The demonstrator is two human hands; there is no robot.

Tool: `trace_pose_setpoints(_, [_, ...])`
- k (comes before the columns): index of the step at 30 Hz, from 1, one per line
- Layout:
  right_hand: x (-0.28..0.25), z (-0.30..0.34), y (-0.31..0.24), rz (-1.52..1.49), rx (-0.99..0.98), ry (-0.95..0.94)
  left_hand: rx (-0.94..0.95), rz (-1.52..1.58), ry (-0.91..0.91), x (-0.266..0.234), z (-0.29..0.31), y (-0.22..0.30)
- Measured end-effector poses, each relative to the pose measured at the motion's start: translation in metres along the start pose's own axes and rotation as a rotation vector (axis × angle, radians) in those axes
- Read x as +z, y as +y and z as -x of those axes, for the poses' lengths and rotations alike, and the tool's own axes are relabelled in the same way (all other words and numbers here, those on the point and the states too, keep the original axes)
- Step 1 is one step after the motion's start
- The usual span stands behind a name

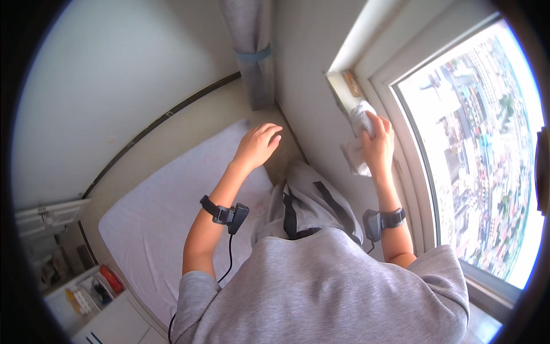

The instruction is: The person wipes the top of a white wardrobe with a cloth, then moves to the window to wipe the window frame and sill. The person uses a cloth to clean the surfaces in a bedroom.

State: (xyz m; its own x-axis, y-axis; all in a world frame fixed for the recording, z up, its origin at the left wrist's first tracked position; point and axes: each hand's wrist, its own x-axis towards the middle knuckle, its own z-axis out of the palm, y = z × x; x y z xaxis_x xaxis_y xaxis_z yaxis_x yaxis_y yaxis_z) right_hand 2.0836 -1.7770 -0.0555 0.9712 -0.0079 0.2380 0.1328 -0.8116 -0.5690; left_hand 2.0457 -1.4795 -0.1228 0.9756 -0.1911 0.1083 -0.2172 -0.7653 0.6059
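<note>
My right hand (378, 143) is closed around a crumpled white cloth (361, 118) at the windowsill. Part of the cloth hangs below the hand over the sill's inner edge. The bare far end of the windowsill (342, 89) shows beyond the cloth, with a brownish patch (352, 84) near the corner. My left hand (259, 144) hovers over the bed's far right part, fingers loosely stretched and slightly bent, holding nothing. Both forearms wear black straps with a small box.
A white-framed window (412, 114) fills the right side. Below my left arm lies a bed with a pale sheet (172, 200). A tied grey curtain (246, 57) hangs in the far corner. At lower left stands a white cabinet (117, 321) with small items, including a red object (111, 279).
</note>
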Motion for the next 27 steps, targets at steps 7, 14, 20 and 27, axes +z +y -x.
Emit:
trace_pose_setpoints(7, [-0.036, 0.070, 0.040, 0.294, 0.226, -0.085, 0.268, 0.121, 0.029, 0.027, -0.091, 0.042])
trace_pose_setpoints(14, [-0.045, 0.071, 0.048, 0.239, 0.181, -0.228, 0.451, 0.054, 0.020, 0.075, -0.136, 0.082])
trace_pose_setpoints(20, [-0.019, 0.034, 0.042, 0.279, 0.077, -0.206, 0.473, -0.006, -0.031, 0.085, -0.128, 0.080])
trace_pose_setpoints(27, [0.007, -0.004, 0.035, 0.288, -0.012, -0.160, 0.454, -0.054, -0.043, 0.087, -0.121, 0.080])
